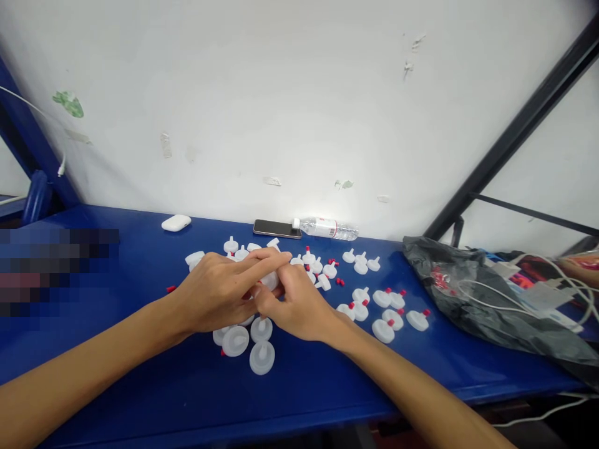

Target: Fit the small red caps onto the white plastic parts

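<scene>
Cap (269, 281) (partly hidden), seemingly between both hands (219, 290) (296, 299)

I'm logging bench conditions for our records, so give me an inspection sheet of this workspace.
Surface: blue table, glossy, reaching back to a white wall.
Parts: white caps with spouts, some fitted with red tips, grouped at centre and right; a few red tips lie loose.
Clutter: phone, clear bottle on its side, white case, dark plastic bag at right.
Grip: left hand and right hand meet around a white cap, which is partly hidden.
Cables: white cables hang at left, lie over the bag and run below the table edge at right.
Surroundings: tape scraps on the wall, black bar at right, blurred patch at left.
</scene>
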{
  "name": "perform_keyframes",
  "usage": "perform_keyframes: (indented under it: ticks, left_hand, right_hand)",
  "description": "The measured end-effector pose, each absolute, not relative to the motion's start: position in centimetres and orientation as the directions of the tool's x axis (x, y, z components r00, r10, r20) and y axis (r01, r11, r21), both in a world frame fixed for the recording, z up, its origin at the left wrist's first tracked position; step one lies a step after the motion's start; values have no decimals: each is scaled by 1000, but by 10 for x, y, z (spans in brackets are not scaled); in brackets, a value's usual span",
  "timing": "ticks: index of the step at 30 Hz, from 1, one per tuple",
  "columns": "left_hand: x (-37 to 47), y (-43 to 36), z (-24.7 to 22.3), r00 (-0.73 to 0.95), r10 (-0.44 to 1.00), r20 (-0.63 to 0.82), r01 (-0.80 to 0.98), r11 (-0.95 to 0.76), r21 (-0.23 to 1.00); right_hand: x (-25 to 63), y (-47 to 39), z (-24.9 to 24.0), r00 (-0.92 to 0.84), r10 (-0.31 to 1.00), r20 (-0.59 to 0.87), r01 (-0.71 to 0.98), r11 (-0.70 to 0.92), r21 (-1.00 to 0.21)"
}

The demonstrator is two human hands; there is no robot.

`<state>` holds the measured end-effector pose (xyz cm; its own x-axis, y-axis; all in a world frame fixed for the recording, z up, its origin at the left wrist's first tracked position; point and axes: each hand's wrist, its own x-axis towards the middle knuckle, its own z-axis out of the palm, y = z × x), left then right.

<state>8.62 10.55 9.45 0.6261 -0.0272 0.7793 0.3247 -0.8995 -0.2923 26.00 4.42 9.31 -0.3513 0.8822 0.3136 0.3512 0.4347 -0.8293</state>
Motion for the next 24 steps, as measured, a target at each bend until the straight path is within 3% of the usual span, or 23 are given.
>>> perform_keyframes:
  ticks: [24]
  left_hand:
    - [84, 103, 93, 659, 31, 751, 324, -913, -247]
  right_hand:
    - [255, 41, 100, -340, 891, 301, 441, 434, -786]
